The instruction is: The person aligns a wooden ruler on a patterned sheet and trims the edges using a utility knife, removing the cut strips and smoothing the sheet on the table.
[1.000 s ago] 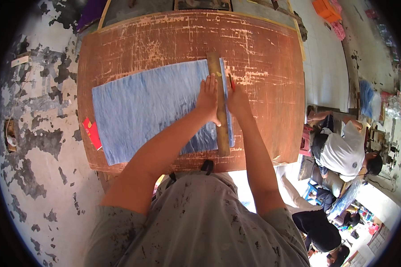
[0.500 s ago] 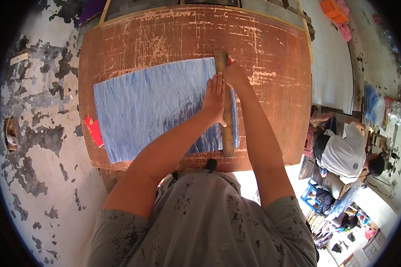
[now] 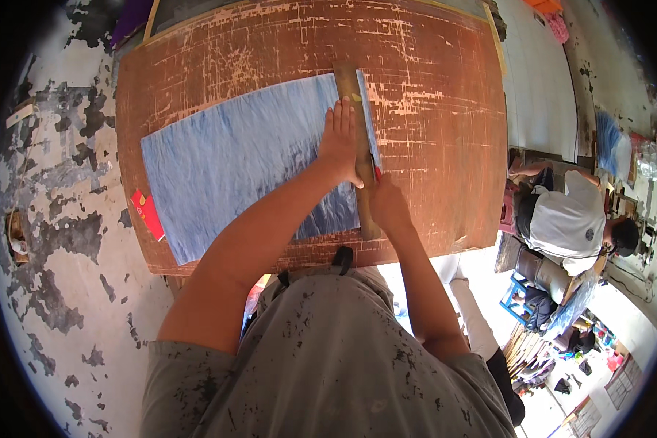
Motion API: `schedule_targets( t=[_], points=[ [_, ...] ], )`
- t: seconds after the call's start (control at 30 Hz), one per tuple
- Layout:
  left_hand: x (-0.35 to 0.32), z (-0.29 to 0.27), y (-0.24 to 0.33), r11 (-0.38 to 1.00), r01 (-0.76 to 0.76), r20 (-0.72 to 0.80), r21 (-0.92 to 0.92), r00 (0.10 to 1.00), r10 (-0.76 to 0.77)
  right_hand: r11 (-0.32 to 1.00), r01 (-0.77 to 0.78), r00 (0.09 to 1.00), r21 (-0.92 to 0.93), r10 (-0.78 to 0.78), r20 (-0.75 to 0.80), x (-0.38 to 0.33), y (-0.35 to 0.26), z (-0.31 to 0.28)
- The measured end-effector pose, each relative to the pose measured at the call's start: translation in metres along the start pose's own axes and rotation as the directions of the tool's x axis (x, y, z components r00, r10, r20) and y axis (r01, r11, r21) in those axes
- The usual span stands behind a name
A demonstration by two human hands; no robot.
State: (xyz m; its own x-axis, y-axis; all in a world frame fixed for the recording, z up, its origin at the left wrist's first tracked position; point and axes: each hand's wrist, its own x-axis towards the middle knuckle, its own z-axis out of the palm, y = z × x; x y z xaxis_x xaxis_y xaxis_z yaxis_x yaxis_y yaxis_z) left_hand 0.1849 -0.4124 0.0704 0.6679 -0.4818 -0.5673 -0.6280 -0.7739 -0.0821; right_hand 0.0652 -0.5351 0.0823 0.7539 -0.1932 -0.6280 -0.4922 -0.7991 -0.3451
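A blue, streaked sheet (image 3: 248,146) of fabric or paper lies flat on the worn red-brown board (image 3: 445,175). Across its right end runs a long brownish straightedge (image 3: 365,150), with a narrow blue strip of the sheet showing beyond it. My left hand (image 3: 339,146) lies flat with fingers stretched out, pressing on the straightedge and the sheet beside it. Against the straightedge's right edge, near its lower part, my right hand (image 3: 389,204) is closed around a red-handled cutter knife (image 3: 377,173). The cutter's dark blade end points away from me; most of its handle is hidden.
A red packet (image 3: 147,214) lies at the board's left edge. To the left stands a wall (image 3: 66,292) with peeling paint. Off to the right, another person in a white shirt (image 3: 566,223) sits near a blue stool (image 3: 517,298) and clutter.
My right hand has drawn the cutter along the straightedge toward me, from its far end to its lower part. My left hand stays pressed on the straightedge. The view has shifted slightly.
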Motion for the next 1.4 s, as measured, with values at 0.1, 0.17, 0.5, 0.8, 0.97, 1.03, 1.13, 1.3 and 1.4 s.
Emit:
schedule_targets(
  t=[0.1, 0.17, 0.5, 0.8, 0.97, 1.03, 1.13, 1.3, 1.4],
  points=[
    [-0.001, -0.002, 0.0, 1.0, -0.005, 0.005, -0.018, 1.0, 0.005, 0.996, -0.004, 1.0, 0.085, 0.006, -0.021, -0.034, 0.023, 0.017],
    [0.001, -0.003, 0.003, 1.0, -0.013, -0.009, -0.027, 1.0, 0.013, 0.997, -0.022, 1.0, 0.076, 0.024, -0.013, -0.051, 0.044, 0.031],
    [0.002, 0.004, -0.003, 0.997, -0.01, -0.008, -0.076, 1.0, 0.01, 0.989, -0.13, 0.99, 0.075, 0.125, 0.06, -0.123, 0.081, 0.056],
    [-0.001, 0.007, -0.002, 0.996, -0.01, -0.041, -0.088, 0.999, 0.006, 0.997, 0.016, 1.0, 0.074, -0.015, -0.023, -0.108, 0.08, 0.0],
    [-0.001, 0.002, -0.001, 0.996, -0.018, -0.057, -0.09, 0.998, 0.013, 0.977, 0.132, 0.96, 0.17, -0.084, -0.266, 0.027, -0.001, -0.036],
    [0.002, 0.006, 0.001, 0.997, -0.022, -0.058, -0.08, 0.998, 0.017, 0.976, 0.151, 0.951, 0.157, -0.1, -0.294, 0.077, -0.037, -0.046],
    [0.004, 0.009, 0.0, 0.996, -0.026, -0.069, -0.086, 0.997, 0.02, 0.966, 0.25, 0.932, 0.064, -0.223, -0.285, 0.133, -0.066, -0.059],
    [0.0, 0.007, -0.002, 0.996, -0.023, -0.06, -0.086, 0.998, 0.018, 0.977, 0.193, 0.95, 0.087, -0.164, -0.268, 0.178, -0.086, -0.061],
    [0.004, 0.01, 0.001, 0.996, -0.039, -0.086, -0.083, 0.996, 0.032, 0.975, 0.221, 0.966, 0.004, -0.218, -0.14, 0.188, -0.083, -0.063]
  ],
)
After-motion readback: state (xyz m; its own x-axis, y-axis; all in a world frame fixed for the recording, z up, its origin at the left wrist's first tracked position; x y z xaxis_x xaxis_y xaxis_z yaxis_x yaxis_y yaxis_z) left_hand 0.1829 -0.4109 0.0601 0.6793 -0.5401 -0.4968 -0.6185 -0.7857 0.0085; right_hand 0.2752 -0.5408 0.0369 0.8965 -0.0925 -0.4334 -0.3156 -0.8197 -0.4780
